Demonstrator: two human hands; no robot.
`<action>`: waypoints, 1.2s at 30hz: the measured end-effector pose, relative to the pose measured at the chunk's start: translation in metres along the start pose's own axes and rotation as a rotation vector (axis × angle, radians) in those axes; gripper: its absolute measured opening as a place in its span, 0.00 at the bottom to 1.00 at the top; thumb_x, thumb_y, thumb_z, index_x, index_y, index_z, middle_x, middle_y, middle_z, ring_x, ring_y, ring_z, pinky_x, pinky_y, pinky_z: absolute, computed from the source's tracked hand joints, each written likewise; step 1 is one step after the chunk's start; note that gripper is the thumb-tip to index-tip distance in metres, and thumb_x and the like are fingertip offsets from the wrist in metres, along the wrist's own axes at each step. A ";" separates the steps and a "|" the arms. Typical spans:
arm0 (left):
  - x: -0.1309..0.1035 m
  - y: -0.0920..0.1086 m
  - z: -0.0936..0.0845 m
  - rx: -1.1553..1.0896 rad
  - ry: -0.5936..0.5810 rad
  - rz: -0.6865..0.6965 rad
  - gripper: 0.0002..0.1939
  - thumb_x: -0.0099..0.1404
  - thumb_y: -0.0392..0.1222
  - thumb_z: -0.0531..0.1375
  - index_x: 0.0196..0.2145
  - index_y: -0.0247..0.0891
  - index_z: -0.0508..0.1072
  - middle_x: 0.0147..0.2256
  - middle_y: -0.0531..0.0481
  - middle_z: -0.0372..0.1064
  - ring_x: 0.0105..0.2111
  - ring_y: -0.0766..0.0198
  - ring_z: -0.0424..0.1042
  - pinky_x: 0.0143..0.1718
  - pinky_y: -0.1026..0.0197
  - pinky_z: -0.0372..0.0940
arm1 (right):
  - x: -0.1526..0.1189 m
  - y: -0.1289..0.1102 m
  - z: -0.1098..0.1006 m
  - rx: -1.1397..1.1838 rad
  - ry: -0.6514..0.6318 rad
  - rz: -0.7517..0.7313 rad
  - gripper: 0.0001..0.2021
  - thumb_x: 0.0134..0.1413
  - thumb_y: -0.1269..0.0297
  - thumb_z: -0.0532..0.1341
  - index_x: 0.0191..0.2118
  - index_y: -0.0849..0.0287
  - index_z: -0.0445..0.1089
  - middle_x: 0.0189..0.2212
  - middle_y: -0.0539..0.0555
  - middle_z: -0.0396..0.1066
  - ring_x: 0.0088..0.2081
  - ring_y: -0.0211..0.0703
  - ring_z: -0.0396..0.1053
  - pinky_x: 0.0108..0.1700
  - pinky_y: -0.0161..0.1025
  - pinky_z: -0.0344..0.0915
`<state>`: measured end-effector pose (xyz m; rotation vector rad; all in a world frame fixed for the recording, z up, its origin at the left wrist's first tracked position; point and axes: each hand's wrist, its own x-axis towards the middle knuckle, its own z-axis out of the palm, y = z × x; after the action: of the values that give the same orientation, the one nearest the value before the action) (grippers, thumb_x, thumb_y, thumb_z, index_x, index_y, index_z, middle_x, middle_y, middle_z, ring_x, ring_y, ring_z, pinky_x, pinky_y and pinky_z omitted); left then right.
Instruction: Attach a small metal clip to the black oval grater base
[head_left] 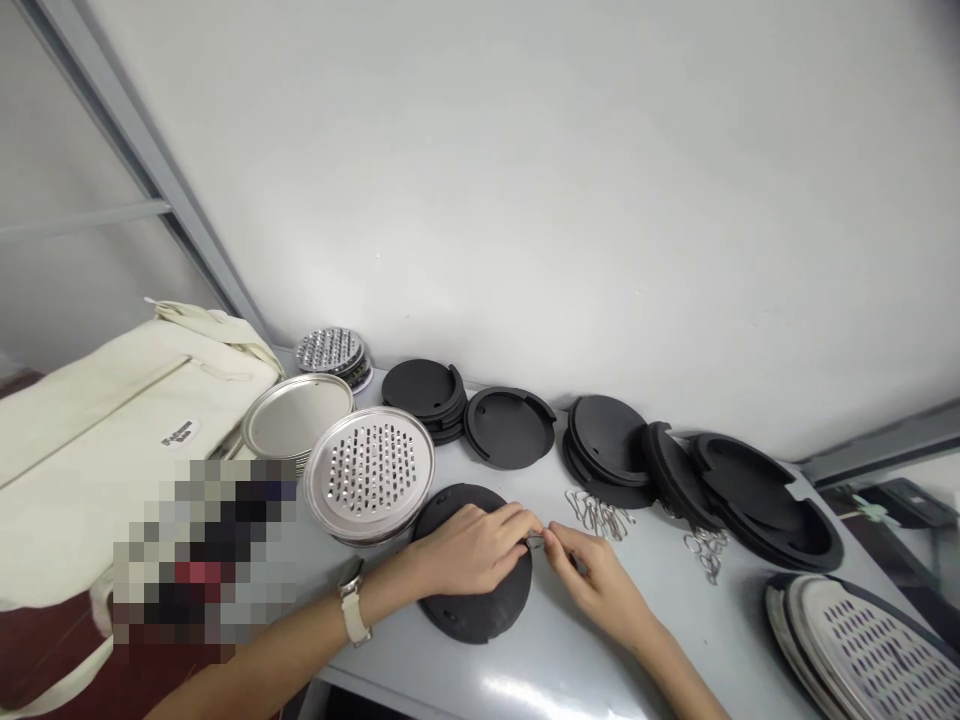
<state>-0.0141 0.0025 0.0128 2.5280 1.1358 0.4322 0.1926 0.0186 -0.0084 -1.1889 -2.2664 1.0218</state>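
Note:
A black round disc (pixel 465 615) lies flat on the grey table. My left hand (pixel 480 548) rests over its upper right part, fingers bent and pressed together at the disc's edge. Between the fingertips of both hands is a small metal ring (pixel 535 542), partly hidden. My right hand (pixel 589 580) pinches the ring from the right, just off the disc. Small metal clips (pixel 600 515) lie in a pile behind my right hand. Left of the disc stands a stack of perforated metal grater plates (pixel 371 475).
Plain metal plates (pixel 298 415) and a smaller grater stack (pixel 330 350) stand back left. Black discs (pixel 424 388) line the wall side. More rings (pixel 709 550) and graters (pixel 877 650) lie right. A cream bag (pixel 127 400) is left.

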 end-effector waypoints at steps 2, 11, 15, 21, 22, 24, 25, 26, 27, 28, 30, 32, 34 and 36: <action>0.000 0.000 0.001 0.008 0.022 -0.019 0.11 0.69 0.40 0.48 0.48 0.40 0.60 0.44 0.49 0.66 0.37 0.62 0.70 0.35 0.62 0.62 | 0.000 0.000 0.001 0.004 0.000 -0.006 0.17 0.66 0.57 0.44 0.25 0.56 0.51 0.21 0.45 0.54 0.23 0.36 0.55 0.28 0.34 0.51; 0.001 0.002 0.001 0.035 0.065 -0.063 0.10 0.68 0.42 0.50 0.46 0.40 0.61 0.42 0.50 0.65 0.33 0.63 0.69 0.32 0.62 0.61 | 0.002 0.002 0.003 -0.019 0.022 -0.006 0.14 0.66 0.60 0.44 0.29 0.56 0.54 0.22 0.46 0.59 0.24 0.37 0.59 0.29 0.34 0.55; 0.001 0.001 0.001 0.024 0.075 -0.068 0.09 0.68 0.43 0.49 0.45 0.40 0.61 0.42 0.50 0.64 0.34 0.63 0.69 0.32 0.62 0.62 | 0.001 -0.002 0.004 -0.016 -0.060 0.003 0.14 0.66 0.59 0.45 0.29 0.56 0.55 0.23 0.46 0.60 0.25 0.36 0.59 0.28 0.34 0.54; 0.002 0.002 0.002 0.070 0.083 -0.064 0.09 0.68 0.43 0.48 0.45 0.39 0.60 0.42 0.49 0.63 0.32 0.63 0.68 0.30 0.62 0.61 | 0.002 -0.008 0.002 0.011 -0.118 0.014 0.15 0.67 0.58 0.44 0.28 0.57 0.54 0.23 0.47 0.60 0.25 0.36 0.58 0.28 0.34 0.55; 0.001 0.003 0.002 0.083 0.081 -0.062 0.10 0.68 0.43 0.48 0.45 0.39 0.60 0.41 0.49 0.63 0.32 0.63 0.68 0.30 0.62 0.62 | 0.002 -0.009 0.002 0.010 -0.121 0.011 0.16 0.67 0.58 0.44 0.27 0.57 0.53 0.23 0.47 0.60 0.25 0.36 0.58 0.29 0.34 0.55; 0.001 0.004 0.002 0.105 0.078 -0.060 0.10 0.67 0.43 0.48 0.44 0.39 0.60 0.40 0.48 0.63 0.31 0.63 0.67 0.28 0.62 0.61 | 0.002 -0.009 0.001 0.001 -0.122 -0.003 0.16 0.66 0.58 0.44 0.26 0.57 0.53 0.23 0.47 0.59 0.25 0.37 0.59 0.29 0.34 0.55; 0.001 0.005 0.002 0.114 0.077 -0.065 0.10 0.66 0.43 0.48 0.44 0.39 0.60 0.39 0.48 0.62 0.30 0.63 0.67 0.28 0.62 0.61 | 0.003 -0.010 0.001 -0.004 -0.123 -0.012 0.17 0.66 0.59 0.44 0.26 0.57 0.52 0.23 0.47 0.59 0.25 0.37 0.59 0.29 0.34 0.55; 0.001 0.005 0.002 0.123 0.078 -0.073 0.10 0.66 0.42 0.48 0.44 0.39 0.60 0.39 0.48 0.62 0.30 0.63 0.67 0.27 0.62 0.61 | 0.003 -0.010 0.001 -0.009 -0.124 -0.018 0.17 0.66 0.59 0.44 0.25 0.57 0.52 0.23 0.47 0.58 0.25 0.37 0.59 0.29 0.34 0.55; 0.000 0.005 0.002 0.130 0.078 -0.081 0.11 0.65 0.42 0.49 0.44 0.39 0.60 0.39 0.48 0.62 0.29 0.63 0.66 0.27 0.62 0.60 | 0.003 -0.011 0.001 -0.015 -0.126 -0.023 0.17 0.66 0.59 0.44 0.25 0.57 0.52 0.23 0.47 0.58 0.25 0.37 0.59 0.29 0.34 0.55; 0.000 0.005 0.002 0.135 0.076 -0.088 0.11 0.64 0.42 0.49 0.44 0.39 0.60 0.39 0.48 0.62 0.29 0.64 0.66 0.26 0.62 0.60 | 0.003 -0.011 0.001 -0.020 -0.128 -0.026 0.17 0.66 0.59 0.44 0.25 0.57 0.52 0.23 0.47 0.58 0.25 0.37 0.58 0.29 0.34 0.55; 0.000 0.005 0.002 0.140 0.071 -0.095 0.12 0.63 0.41 0.50 0.45 0.39 0.59 0.40 0.48 0.62 0.28 0.64 0.66 0.26 0.62 0.60 | 0.002 -0.012 0.000 -0.028 -0.132 -0.030 0.17 0.66 0.60 0.44 0.25 0.57 0.52 0.22 0.47 0.57 0.25 0.37 0.58 0.29 0.34 0.55; 0.000 0.005 0.002 0.138 0.065 -0.093 0.13 0.62 0.40 0.50 0.45 0.39 0.59 0.41 0.48 0.62 0.28 0.64 0.66 0.26 0.62 0.60 | 0.002 -0.014 0.000 -0.031 -0.136 -0.041 0.17 0.66 0.60 0.44 0.25 0.57 0.52 0.22 0.47 0.58 0.25 0.36 0.58 0.29 0.34 0.55; 0.000 0.005 0.002 0.137 0.063 -0.092 0.13 0.63 0.41 0.50 0.45 0.39 0.59 0.41 0.48 0.62 0.29 0.64 0.66 0.26 0.62 0.60 | 0.002 -0.015 -0.001 -0.029 -0.143 -0.054 0.17 0.66 0.60 0.43 0.25 0.57 0.52 0.22 0.47 0.58 0.25 0.36 0.58 0.29 0.35 0.55; 0.001 0.004 0.002 0.137 0.062 -0.090 0.13 0.63 0.41 0.50 0.46 0.39 0.59 0.41 0.48 0.62 0.29 0.64 0.66 0.27 0.62 0.60 | 0.001 -0.015 -0.001 -0.029 -0.148 -0.059 0.17 0.66 0.61 0.43 0.25 0.57 0.53 0.22 0.47 0.59 0.25 0.36 0.57 0.29 0.35 0.55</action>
<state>-0.0101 -0.0001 0.0130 2.5830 1.3388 0.4261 0.1841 0.0145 0.0037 -1.0838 -2.4221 1.0905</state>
